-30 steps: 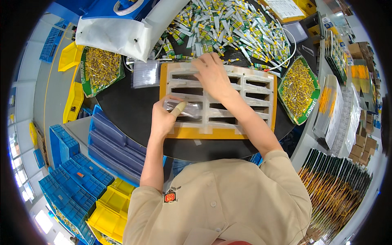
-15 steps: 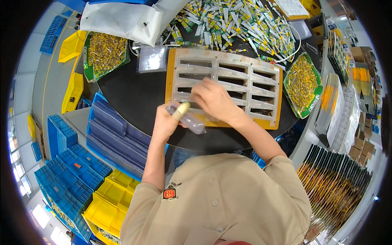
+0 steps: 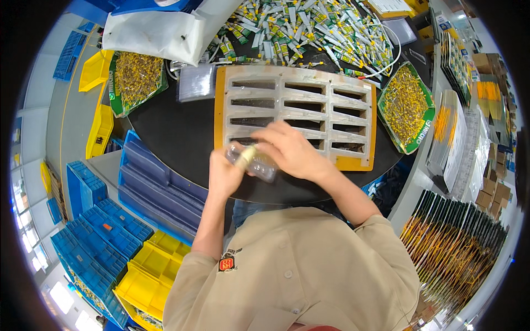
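My left hand (image 3: 222,170) is closed on a small stack of clear plastic blister shells (image 3: 265,170) just in front of the fixture's lower left corner. A pale yellow finger cover (image 3: 245,158) shows on one of its digits. My right hand (image 3: 290,150) hovers over the near edge of the fixture, its fingers bent toward the shells. Motion blurs those fingertips, so whether they pinch a shell cannot be made out. The slotted fixture (image 3: 280,113), pale frames on an orange-yellow board, lies in front of me. Clear shells seem to line some of its left slots.
Many small green-and-white tubes with yellow caps (image 3: 309,33) are heaped at the far side. Bags of small yellow pieces lie left (image 3: 135,80) and right (image 3: 407,110). A stack of clear plastic (image 3: 196,83) sits beside the fixture. A blue bin (image 3: 160,182) stands at the left.
My right hand has come back from the fixture's left slots toward the shells in my left hand. My left hand keeps its hold, slightly turned. The whole view has shifted a little.
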The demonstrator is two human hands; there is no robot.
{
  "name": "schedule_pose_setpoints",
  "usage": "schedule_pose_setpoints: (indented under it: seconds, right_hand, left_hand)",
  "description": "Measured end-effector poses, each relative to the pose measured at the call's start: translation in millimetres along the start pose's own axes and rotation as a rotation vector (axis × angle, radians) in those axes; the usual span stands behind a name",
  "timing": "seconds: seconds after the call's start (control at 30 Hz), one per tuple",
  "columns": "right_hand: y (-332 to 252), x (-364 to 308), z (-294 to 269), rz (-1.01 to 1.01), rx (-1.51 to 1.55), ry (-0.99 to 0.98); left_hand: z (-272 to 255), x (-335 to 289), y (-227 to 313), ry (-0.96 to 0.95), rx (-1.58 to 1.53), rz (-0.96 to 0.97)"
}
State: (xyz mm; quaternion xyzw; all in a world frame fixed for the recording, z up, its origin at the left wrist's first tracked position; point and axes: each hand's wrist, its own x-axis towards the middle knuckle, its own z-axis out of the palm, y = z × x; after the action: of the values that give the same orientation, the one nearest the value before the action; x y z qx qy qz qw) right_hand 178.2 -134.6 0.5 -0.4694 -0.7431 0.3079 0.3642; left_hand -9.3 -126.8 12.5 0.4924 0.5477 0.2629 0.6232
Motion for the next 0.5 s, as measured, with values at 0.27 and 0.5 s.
schedule_pose_setpoints:
  seconds: [0.27,0.5]
  right_hand:
    - [58,38,-93,0.098,-0.741,0.228]
    - [51,1,-85,0.182,-0.145,-0.075]
  left_hand:
    - [47,57,24,-0.417,0.131,0.121]
    - [58,66,22,-0.355,0.024,-0.037]
